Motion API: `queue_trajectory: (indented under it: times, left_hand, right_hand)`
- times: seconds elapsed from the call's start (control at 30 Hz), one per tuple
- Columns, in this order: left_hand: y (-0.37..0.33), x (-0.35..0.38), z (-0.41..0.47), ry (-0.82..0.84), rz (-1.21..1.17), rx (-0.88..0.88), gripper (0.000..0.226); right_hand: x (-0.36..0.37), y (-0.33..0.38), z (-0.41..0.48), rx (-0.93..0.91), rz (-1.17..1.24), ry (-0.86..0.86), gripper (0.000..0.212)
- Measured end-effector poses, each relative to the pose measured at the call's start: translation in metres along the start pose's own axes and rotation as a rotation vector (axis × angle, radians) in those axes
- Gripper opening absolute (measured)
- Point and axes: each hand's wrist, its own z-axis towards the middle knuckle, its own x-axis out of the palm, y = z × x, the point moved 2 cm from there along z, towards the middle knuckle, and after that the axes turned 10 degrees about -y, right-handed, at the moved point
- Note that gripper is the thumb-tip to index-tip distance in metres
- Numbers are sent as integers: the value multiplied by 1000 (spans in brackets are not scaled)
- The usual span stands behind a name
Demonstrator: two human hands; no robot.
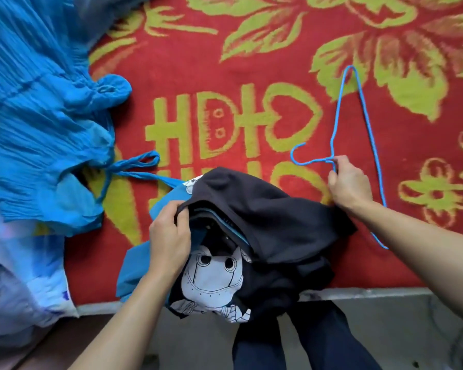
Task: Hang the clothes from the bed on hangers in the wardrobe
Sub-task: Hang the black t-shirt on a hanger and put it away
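From the head view, a red bedspread with yellow-green leaves, flowers and letter-like shapes [225, 62] covers the bed and fills most of the frame.

At its near edge lies a black cotton T-shirt with a white cartoon robot print [265, 209], bunched up, its lower part drooping over the side of the bed. The left hand [169, 236] has its fingers curled round a fold of this T-shirt at the garment's left edge, the thumb tucked under the cloth. A flat teal-blue garment [134, 271] shows from under the T-shirt and the left wrist.

To the right, a thin blue wire hanger [369, 129] lies flat on the bedspread, its hook pointing left and its long triangle running away from and back toward the person. The right hand [349, 182] pinches the hanger at the twisted neck just below the hook; the right forearm crosses over the hanger's near corner.

On the left of the bed lies a bright blue pleated dress with thin tie straps [38, 116], one looped strap reaching toward the T-shirt. Nearer, at the lower left, lies a pale blue-white garment [19, 289], blurred.

Below the bed edge, the person's dark trousers [318, 343] stand on a grey floor [198, 337].
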Motion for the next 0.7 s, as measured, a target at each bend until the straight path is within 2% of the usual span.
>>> queue_trajectory:
  times: [0.1,0.2,0.23,0.33,0.5,0.7]
  left_hand:
    - [-6,-1,16,20,19,44,19]
    - [-8,-2,31,28,53,50,20]
    - [-8,-2,36,31,64,47,20]
    - [-6,-3,48,26,101,29,19]
    - [-3,-5,59,-5,80,9,19]
    - [-8,-3,58,-8,47,79,20]
  right_hand:
    - [-40,31,3,7,229,-158,32]
    - [-75,55,-11,-81,451,-162,8]
    - [-84,63,-21,-127,493,-160,19]
    - [-104,77,-56,-280,544,-156,45]
    - [-107,62,-99,-388,552,-126,43]
    - [-97,64,-113,-400,565,-103,43]
